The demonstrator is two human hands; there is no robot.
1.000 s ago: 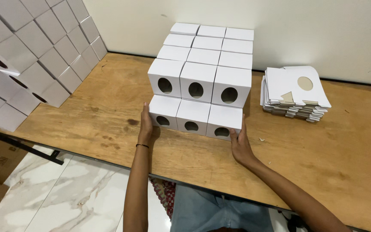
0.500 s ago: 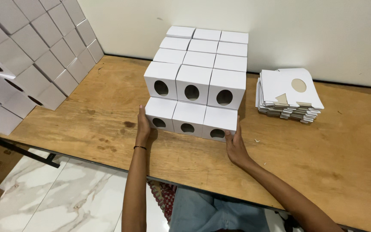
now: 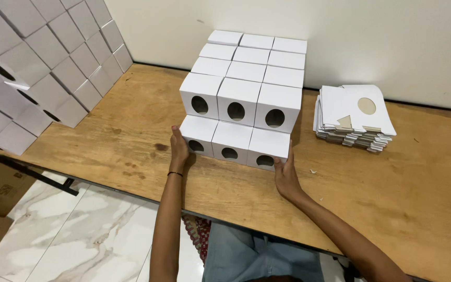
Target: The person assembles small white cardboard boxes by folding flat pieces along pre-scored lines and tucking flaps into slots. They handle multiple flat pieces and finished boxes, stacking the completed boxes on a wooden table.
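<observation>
Wooden table [image 3: 392,198], white boxes [image 3: 234,142] with round holes, stepped rows

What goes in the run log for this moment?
left hand: flat against front row of boxes | right hand: against row's other end | table

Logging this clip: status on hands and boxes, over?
Left hand and right hand flat against ends of front row of white cardboard boxes with round holes. Nothing gripped. Flat carton stack apart, right.

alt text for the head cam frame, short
Left hand and right hand press the ends of the front row of white boxes with round holes, stacked in steps on a wooden table; flat box blanks lie at right.
</observation>
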